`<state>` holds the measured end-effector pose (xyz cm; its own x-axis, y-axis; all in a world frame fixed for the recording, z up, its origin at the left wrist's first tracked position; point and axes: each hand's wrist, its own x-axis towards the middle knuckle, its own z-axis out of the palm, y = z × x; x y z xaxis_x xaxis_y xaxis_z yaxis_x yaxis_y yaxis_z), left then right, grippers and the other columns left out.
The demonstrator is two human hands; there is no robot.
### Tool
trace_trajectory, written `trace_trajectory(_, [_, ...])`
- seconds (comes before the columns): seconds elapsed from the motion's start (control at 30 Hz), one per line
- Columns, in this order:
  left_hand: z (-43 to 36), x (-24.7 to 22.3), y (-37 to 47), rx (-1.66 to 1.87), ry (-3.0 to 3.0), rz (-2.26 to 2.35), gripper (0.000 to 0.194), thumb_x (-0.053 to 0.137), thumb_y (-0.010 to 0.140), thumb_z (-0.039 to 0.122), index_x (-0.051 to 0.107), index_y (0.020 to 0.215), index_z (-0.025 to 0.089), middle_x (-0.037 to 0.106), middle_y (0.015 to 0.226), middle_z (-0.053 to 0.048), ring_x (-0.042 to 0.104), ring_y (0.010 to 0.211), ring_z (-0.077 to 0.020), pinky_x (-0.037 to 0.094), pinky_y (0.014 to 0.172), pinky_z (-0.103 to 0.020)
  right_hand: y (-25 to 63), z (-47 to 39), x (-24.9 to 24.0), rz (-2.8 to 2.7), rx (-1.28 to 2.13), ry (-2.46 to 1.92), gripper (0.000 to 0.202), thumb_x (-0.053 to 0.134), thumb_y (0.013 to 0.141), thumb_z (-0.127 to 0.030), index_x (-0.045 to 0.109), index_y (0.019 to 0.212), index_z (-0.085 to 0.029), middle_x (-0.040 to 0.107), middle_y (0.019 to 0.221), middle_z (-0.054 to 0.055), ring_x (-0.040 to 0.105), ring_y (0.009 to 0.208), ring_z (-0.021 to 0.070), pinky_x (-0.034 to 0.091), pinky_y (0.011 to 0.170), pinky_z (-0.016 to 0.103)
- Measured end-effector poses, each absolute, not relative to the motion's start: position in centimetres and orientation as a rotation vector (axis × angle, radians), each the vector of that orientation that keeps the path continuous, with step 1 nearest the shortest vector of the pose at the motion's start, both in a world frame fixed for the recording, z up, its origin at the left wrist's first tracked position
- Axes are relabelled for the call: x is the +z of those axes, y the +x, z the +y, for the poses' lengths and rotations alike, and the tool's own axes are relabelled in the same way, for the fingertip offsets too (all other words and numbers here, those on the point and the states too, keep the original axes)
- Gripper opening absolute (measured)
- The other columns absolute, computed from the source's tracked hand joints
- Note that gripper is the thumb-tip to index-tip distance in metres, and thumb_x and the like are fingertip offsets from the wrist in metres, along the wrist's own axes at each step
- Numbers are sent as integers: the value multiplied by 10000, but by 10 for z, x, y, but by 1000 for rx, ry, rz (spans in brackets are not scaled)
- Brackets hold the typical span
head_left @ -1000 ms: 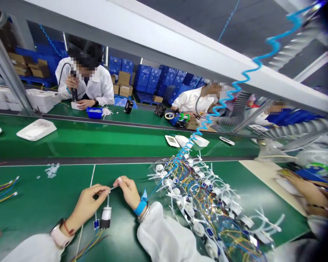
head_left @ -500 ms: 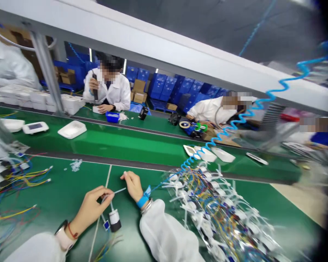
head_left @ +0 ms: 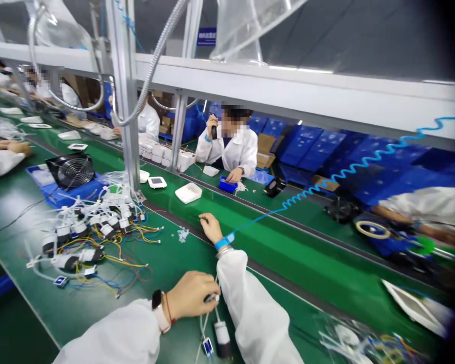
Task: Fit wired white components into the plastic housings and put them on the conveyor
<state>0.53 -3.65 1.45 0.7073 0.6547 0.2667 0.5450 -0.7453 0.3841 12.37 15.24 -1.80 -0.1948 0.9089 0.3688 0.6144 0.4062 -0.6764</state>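
Note:
My left hand point(head_left: 191, 294) is closed on thin white tubing. From that tubing hang a small white-and-black motor point(head_left: 222, 336) and a little blue-and-white part point(head_left: 207, 347), low over the green table. My right hand point(head_left: 211, 227), with a blue strap at its wrist, reaches out at the near edge of the conveyor. Its fingers are bent together, and whatever they may hold is too small to make out. A little pile of small clear pieces point(head_left: 182, 233) lies on the table to the left of my right hand.
A heap of motors with wires point(head_left: 106, 222) lies at the left, beside a black fan point(head_left: 70, 169) on a blue tray. White housings point(head_left: 188, 193) sit on the green conveyor point(head_left: 288, 253). People in white coats work opposite. A coiled blue cord point(head_left: 349, 172) crosses from the right.
The view has swung to the left. My right hand has moved away from the tubing, out toward the conveyor and the small clear pieces. My left hand still holds the tubing with the motor.

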Motion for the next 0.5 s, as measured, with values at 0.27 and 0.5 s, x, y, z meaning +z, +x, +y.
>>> trace_trajectory(0.27, [-18, 14, -4, 505, 2770, 1021, 212, 612, 692, 364, 584, 793, 181, 643, 793, -20, 594, 749, -177, 435, 659, -258, 71, 232, -15, -2196, 332, -1428, 314, 513, 806, -231, 567, 1101, -138, 446, 1288, 142, 437, 1168, 232, 343, 974, 363])
trace_trajectory(0.5, [-17, 11, -3, 515, 2610, 1075, 229, 623, 690, 316, 630, 879, 187, 672, 724, -21, 620, 693, -180, 435, 669, -272, 97, 237, -18, -2235, 149, -1597, 258, 493, 873, -340, 564, 1016, -138, 586, 1027, 61, 572, 894, 162, 468, 799, 373])
